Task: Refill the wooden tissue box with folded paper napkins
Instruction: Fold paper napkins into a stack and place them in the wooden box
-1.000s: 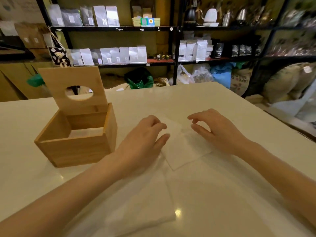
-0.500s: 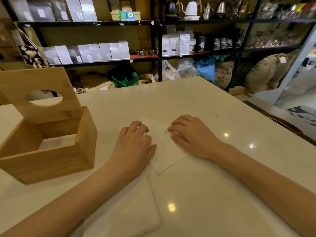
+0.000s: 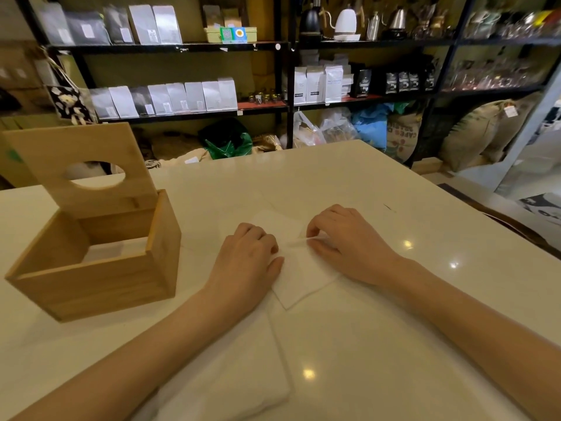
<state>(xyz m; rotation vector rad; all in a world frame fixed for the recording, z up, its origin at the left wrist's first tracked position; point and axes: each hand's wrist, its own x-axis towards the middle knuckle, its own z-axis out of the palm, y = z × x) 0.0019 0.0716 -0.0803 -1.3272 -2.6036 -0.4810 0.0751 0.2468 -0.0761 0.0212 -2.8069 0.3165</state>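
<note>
At the bottom of the frame a stack of napkins (image 3: 230,378) waits on the surface (image 3: 394,344). At centre one napkin (image 3: 299,276) is pressed flat by the left hand (image 3: 247,262), an edge pinched by the right hand (image 3: 346,241). At left the wooden tissue box (image 3: 91,268) stands open, seemingly only partly filled.

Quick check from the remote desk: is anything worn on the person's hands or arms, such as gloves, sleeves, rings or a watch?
Nothing worn shows. The left hand and right hand are bare, with no gloves, and no rings on the fingers in view. Both forearms are uncovered up to the picture's edge, with no sleeve, watch or bracelet at either wrist.
</note>
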